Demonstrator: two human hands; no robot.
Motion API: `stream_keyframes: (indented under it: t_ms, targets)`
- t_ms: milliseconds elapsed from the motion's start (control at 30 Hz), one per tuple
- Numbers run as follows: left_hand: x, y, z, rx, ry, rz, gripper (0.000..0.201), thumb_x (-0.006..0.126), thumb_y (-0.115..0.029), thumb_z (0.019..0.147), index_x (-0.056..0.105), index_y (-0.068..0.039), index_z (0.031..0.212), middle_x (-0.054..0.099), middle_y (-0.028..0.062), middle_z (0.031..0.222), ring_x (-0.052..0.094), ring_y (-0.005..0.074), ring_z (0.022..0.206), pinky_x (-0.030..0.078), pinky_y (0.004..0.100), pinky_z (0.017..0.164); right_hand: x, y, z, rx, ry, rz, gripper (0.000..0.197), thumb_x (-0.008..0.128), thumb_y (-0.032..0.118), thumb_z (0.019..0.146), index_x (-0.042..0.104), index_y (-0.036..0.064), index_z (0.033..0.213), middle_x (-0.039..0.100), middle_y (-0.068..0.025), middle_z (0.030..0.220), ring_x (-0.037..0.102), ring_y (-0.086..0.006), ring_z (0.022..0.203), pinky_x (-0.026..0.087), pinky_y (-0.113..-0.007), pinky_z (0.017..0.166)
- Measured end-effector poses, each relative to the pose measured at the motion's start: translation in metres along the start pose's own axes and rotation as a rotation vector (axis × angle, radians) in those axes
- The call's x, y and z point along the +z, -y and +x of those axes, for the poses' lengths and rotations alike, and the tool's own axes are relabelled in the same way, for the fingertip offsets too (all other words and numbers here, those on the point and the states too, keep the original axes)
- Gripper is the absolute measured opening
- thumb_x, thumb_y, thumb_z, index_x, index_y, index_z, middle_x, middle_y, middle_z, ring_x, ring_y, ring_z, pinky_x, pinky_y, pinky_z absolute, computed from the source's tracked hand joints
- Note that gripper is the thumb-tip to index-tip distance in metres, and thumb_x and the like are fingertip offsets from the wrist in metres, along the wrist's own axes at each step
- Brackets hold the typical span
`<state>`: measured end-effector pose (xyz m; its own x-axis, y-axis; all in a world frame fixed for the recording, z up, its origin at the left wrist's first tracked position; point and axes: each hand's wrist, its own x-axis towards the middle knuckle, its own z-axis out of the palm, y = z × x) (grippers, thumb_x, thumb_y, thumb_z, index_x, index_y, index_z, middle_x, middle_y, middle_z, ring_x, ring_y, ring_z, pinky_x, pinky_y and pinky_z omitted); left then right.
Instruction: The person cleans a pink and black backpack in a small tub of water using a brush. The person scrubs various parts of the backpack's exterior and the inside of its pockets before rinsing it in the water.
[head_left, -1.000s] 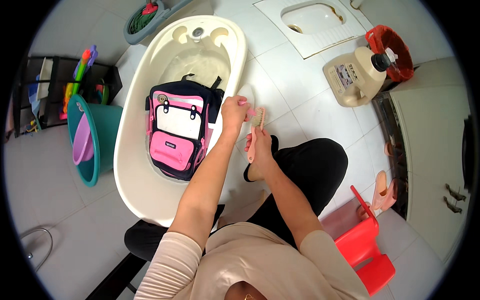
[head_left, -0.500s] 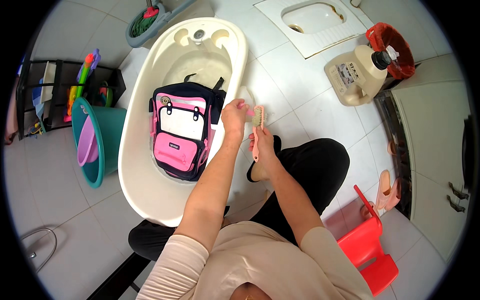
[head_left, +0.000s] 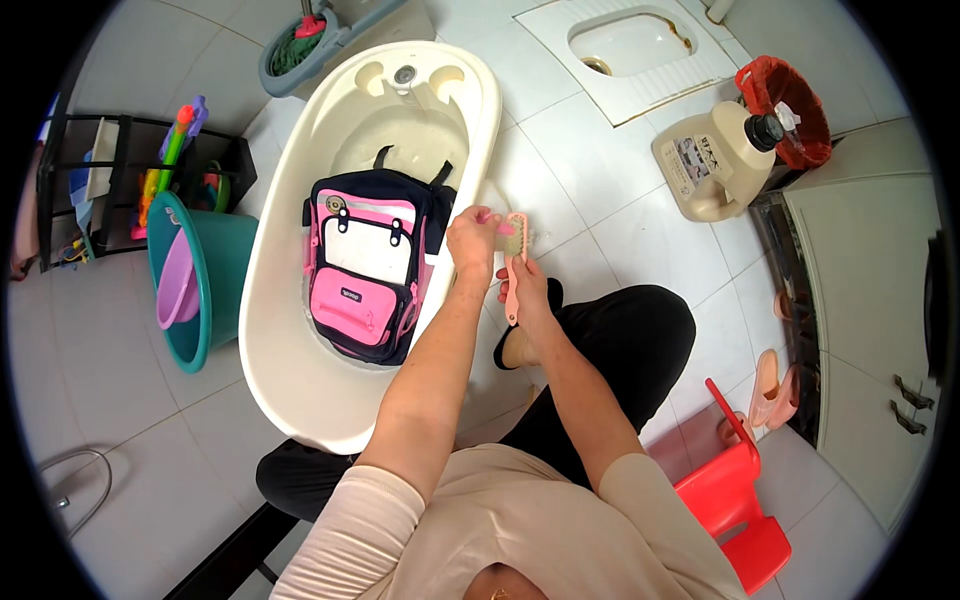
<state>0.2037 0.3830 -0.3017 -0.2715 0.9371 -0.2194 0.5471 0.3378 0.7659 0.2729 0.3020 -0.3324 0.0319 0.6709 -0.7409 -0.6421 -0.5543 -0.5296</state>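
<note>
My right hand (head_left: 522,283) is closed around the handle of a pink scrubbing brush (head_left: 512,297), held upright just outside the tub's right rim. Its pale bristles face my left hand (head_left: 473,240). That hand is closed on a small pink object (head_left: 504,229), mostly hidden by my fingers, held against or right beside the bristles; its kind is unclear. Left of my hands, a navy and pink backpack (head_left: 358,262) with a white panel lies front up in the cream baby bathtub (head_left: 268,335), with shallow water around it.
A teal bucket (head_left: 222,265) with a purple basin (head_left: 178,280) stands left of the tub. At right are a large beige jug (head_left: 708,165), a red-lined bin (head_left: 775,85) and a red chair (head_left: 735,490). A mop bucket (head_left: 345,45) and squat toilet (head_left: 630,45) lie beyond.
The view has shifted slightly. My left hand has turned a little and its pink object sits closer to the brush's bristles. The right hand keeps its grip on the brush; the backpack has not moved.
</note>
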Motion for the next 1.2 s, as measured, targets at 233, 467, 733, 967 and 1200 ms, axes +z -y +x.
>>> stream_keyframes:
  t_ms: [233, 467, 733, 967, 1200]
  targets:
    - [-0.003, -0.007, -0.006, -0.132, 0.016, 0.028, 0.019, 0.065, -0.014, 0.065, 0.062, -0.001, 0.079, 0.061, 0.0109, 0.072, 0.059, 0.0230, 0.067, 0.046, 0.0302, 0.066, -0.004, 0.001, 0.004, -0.020, 0.048, 0.045, 0.023, 0.039, 0.026, 0.088, 0.046, 0.0074, 0.099, 0.051, -0.0041, 0.072, 0.043, -0.0097, 0.049, 0.040, -0.024, 0.042]
    - [0.000, -0.011, -0.011, -0.272, 0.031, -0.341, 0.011, 0.062, -0.004, 0.067, 0.056, 0.001, 0.075, 0.056, 0.0074, 0.066, 0.054, 0.0131, 0.056, 0.044, 0.0249, 0.049, 0.001, 0.011, -0.001, -0.082, 0.046, 0.165, 0.023, 0.041, 0.027, 0.087, 0.047, 0.0090, 0.099, 0.052, -0.0036, 0.073, 0.043, -0.0088, 0.050, 0.038, -0.023, 0.042]
    - [0.018, -0.014, -0.017, -0.438, 0.016, -0.828, 0.013, 0.057, 0.001, 0.071, 0.051, 0.000, 0.081, 0.053, 0.0071, 0.072, 0.054, 0.0150, 0.057, 0.049, 0.0253, 0.052, 0.004, 0.042, -0.002, -0.290, -0.090, 0.331, 0.019, 0.043, 0.022, 0.086, 0.042, 0.0089, 0.099, 0.050, -0.0056, 0.075, 0.044, -0.0120, 0.051, 0.036, -0.025, 0.042]
    - [0.027, -0.016, -0.019, -0.322, 0.046, -0.767, 0.017, 0.050, 0.003, 0.071, 0.053, 0.002, 0.088, 0.054, 0.0090, 0.073, 0.052, 0.0138, 0.056, 0.044, 0.0230, 0.048, 0.024, 0.070, -0.035, -0.564, -0.073, 0.258, 0.024, 0.038, 0.027, 0.088, 0.041, 0.0066, 0.100, 0.048, -0.0044, 0.073, 0.044, -0.0107, 0.052, 0.039, -0.024, 0.044]
    - [0.002, 0.002, -0.028, -0.320, 0.222, -0.763, 0.031, 0.050, -0.001, 0.071, 0.050, 0.004, 0.102, 0.055, 0.0155, 0.092, 0.056, 0.0164, 0.061, 0.046, 0.0260, 0.052, 0.053, 0.063, -0.049, -0.587, 0.061, 0.060, 0.027, 0.036, 0.029, 0.089, 0.039, 0.0035, 0.098, 0.045, -0.0041, 0.065, 0.042, -0.0105, 0.050, 0.036, -0.023, 0.043]
